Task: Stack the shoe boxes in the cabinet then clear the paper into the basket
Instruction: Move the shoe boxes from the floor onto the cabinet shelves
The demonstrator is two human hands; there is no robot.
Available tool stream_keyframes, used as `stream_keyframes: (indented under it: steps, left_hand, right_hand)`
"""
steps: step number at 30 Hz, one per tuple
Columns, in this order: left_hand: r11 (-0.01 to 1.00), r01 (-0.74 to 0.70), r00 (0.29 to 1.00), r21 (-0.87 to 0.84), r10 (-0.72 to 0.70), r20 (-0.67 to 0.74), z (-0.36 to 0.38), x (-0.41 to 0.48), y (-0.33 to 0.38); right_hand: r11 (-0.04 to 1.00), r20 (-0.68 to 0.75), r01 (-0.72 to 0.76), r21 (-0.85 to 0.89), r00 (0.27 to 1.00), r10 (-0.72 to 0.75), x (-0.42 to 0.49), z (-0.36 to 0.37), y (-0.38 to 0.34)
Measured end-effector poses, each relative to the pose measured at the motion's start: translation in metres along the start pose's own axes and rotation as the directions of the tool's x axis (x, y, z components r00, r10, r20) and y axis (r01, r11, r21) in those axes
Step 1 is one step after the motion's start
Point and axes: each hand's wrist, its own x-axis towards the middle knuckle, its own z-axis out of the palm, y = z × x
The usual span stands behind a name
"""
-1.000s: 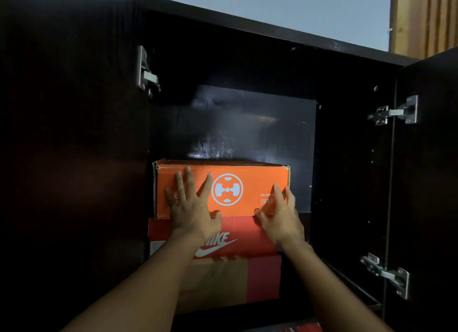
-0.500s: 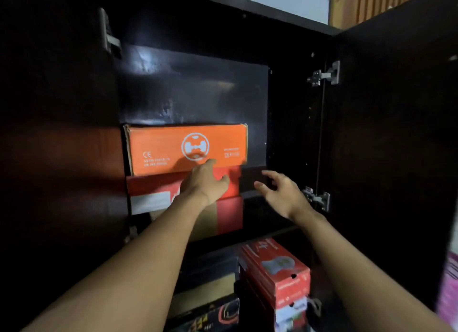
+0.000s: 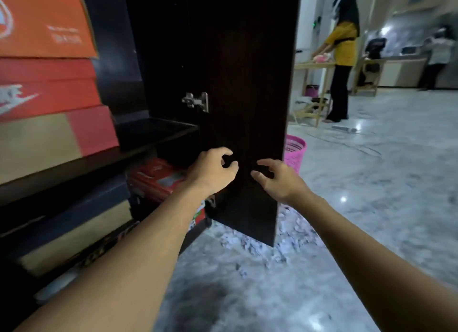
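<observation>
An orange shoe box (image 3: 44,21) tops a stack in the dark cabinet at the upper left, over a red box (image 3: 49,86) and a tan-and-red box (image 3: 57,138). More boxes, one red (image 3: 153,180), sit on the shelf below. My left hand (image 3: 210,170) and my right hand (image 3: 275,180) hang in front of the open cabinet door (image 3: 243,83), fingers loosely curled, holding nothing. Scraps of white paper (image 3: 252,247) litter the floor under the door. A pink basket (image 3: 293,153) stands behind the door's edge.
The marble floor (image 3: 371,207) stretches to the right. A person in a yellow top (image 3: 343,46) stands at a wooden table (image 3: 312,66) far back, with other people beyond. The door's hinge (image 3: 197,101) sticks out at mid height.
Both hands came off the orange box and drew back and down. My view swung right and downward, bringing the door, floor paper and basket into sight.
</observation>
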Motion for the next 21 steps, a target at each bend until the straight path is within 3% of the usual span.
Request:
stream_keyframes:
  steps: [5,8,14,21]
  left_hand:
    - [0.990,-0.072,0.980,-0.117,0.092,0.175,0.090,-0.031,0.026]
    - [0.978,-0.090,0.955,-0.190,0.139,0.263,0.138,-0.043,0.048]
    - [0.938,-0.084,0.862,-0.335,0.237,0.448,0.235,-0.072,0.107]
    - [0.920,-0.017,0.629,-0.392,0.314,0.711,0.358,-0.130,0.165]
  right_hand:
    - [0.971,-0.069,-0.192,-0.143,0.981,0.184,-0.064,-0.026,0.079]
    - [0.932,-0.165,-0.341,-0.126,0.933,0.319,-0.103,-0.041,0.124]
    - [0.804,-0.321,-0.594,0.017,0.758,0.567,-0.195,-0.055,0.206]
    - [0.568,-0.405,-0.812,0.137,0.477,0.780,-0.311,-0.069,0.301]
